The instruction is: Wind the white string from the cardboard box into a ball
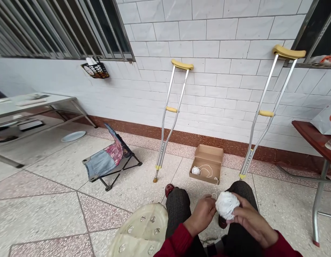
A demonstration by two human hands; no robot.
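A white ball of string sits above my knees, held in my right hand, whose fingers curl round it from the right. My left hand is closed in a pinch at the ball's left side, on the thin strand that leaves it. That string runs forward to an open cardboard box on the floor, where a smaller white ball and loose loops lie. Both sleeves are dark red. My legs are in dark trousers, with a red shoe showing by the left knee.
Two aluminium crutches lean on the white tiled wall. A small folding chair stands to the left, a metal table beyond it. A brown table is at the right. A pale cushion lies beside my left leg.
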